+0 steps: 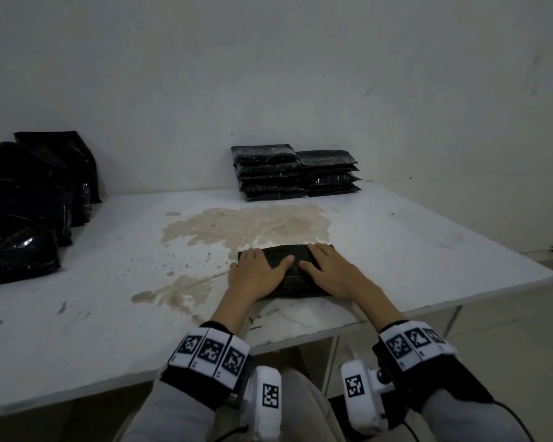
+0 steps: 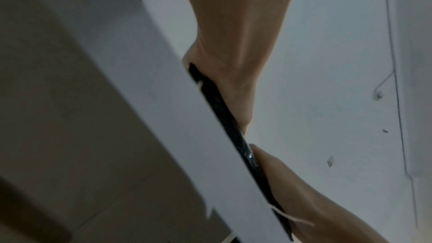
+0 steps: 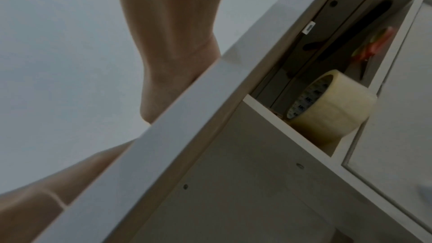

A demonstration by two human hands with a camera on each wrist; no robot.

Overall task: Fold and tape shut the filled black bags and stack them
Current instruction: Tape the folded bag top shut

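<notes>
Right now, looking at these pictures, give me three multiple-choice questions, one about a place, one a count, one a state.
1. Where is the roll of clear packing tape?
A. on the tabletop
B. on a shelf under the white table
C. in a hand

2. How many neat stacks of flat black bags stand by the wall?
A. two
B. four
C. one

3. How do the left hand and right hand lie on the black bag?
A. clenched
B. lifted off
C. flat, pressing

B, the right wrist view shows it; A, side by side; C, fingers straight.

Bare packing workroom: stained white table (image 1: 396,237), stacked black bags (image 1: 292,173), tape roll (image 3: 332,106) on under-shelf.
</notes>
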